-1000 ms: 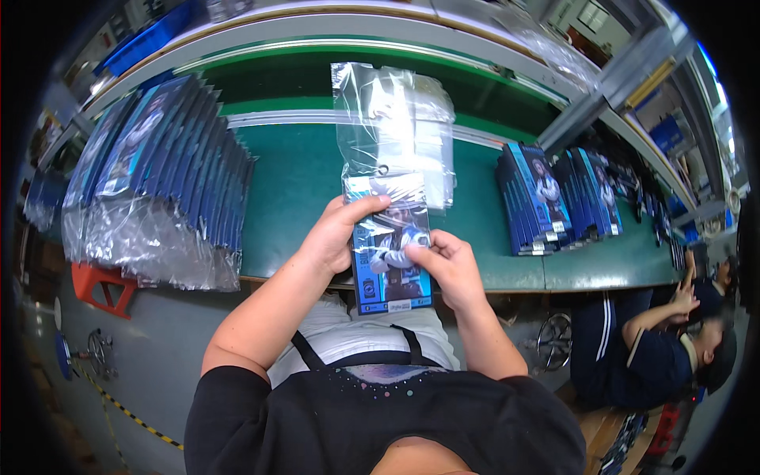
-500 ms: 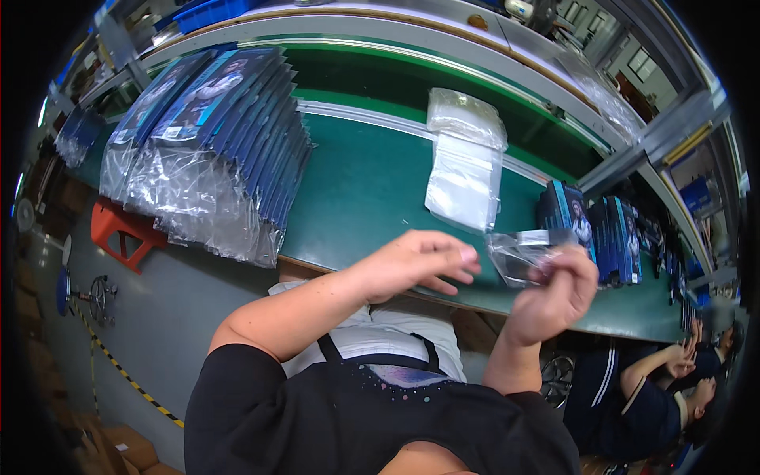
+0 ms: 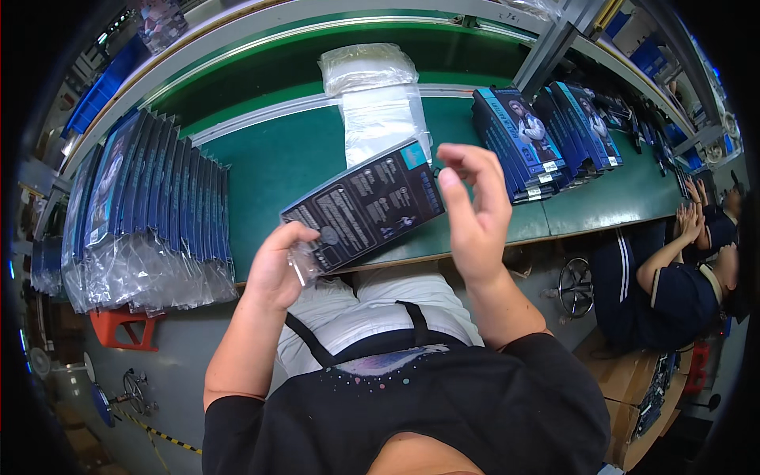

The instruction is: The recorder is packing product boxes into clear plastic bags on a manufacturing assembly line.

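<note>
A dark flat box [image 3: 372, 207] with pale print and a teal corner is held tilted above the front of the green table. My left hand [image 3: 277, 265] is closed on its lower left end, together with a crumpled clear plastic bag [image 3: 305, 263]. How much of the box lies inside the bag I cannot tell. Just beyond the box's right end, my right hand [image 3: 481, 210] is open, thumb and fingers apart. Behind the box lies a stack of clear plastic bags [image 3: 376, 111], partly covered by it.
Bagged dark boxes [image 3: 150, 198] stand in a long row at the left. Unbagged boxes [image 3: 522, 138] are stacked at the right. A red stool [image 3: 127, 328] is beneath the left end, and a co-worker [image 3: 673, 277] sits at the right. A metal post [image 3: 546, 59] rises at the back right.
A dark box is now in my left hand with the clear bag, which my right hand held before. My right hand is now open beside the box. The view has shifted right.
</note>
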`<state>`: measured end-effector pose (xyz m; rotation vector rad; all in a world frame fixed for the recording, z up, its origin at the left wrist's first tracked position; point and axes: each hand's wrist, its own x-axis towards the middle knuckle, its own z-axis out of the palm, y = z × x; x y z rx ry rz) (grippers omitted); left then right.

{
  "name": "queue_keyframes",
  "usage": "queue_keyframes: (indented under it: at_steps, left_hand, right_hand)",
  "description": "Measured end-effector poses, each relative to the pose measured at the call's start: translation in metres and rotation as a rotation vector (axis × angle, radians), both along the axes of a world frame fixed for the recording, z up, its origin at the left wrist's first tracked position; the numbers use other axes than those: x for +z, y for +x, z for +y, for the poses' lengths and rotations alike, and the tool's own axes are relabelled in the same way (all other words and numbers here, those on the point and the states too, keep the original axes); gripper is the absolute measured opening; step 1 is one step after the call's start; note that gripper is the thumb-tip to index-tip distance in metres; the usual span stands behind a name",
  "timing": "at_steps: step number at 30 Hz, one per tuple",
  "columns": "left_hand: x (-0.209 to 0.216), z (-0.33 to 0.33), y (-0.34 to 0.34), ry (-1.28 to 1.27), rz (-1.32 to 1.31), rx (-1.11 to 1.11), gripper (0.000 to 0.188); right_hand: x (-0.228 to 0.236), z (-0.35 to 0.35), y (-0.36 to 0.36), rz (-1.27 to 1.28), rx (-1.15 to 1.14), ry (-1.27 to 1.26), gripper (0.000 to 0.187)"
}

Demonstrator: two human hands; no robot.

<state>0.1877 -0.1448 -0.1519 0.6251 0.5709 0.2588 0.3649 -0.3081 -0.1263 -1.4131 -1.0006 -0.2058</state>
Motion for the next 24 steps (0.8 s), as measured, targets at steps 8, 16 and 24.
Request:
queue_keyframes:
  at_steps: [8,16,24]
  left_hand:
    - [0.068,0.012,-0.040,0.521,0.081,0.100,0.028]
    - [0.144,0.049,-0.106,1.832,0.055,1.007,0.032]
    - [0.127,0.076,-0.113,2.215,1.074,0.663,0.035]
  right_hand:
    - [-0.009,-0.006,0.012,0.597,0.327,-0.043,0.012]
    - [-0.011,-0.011,0.020,0.636,0.350,-0.041,0.016]
    - [-0.014,-0.012,0.028,0.654,0.340,-0.050,0.015]
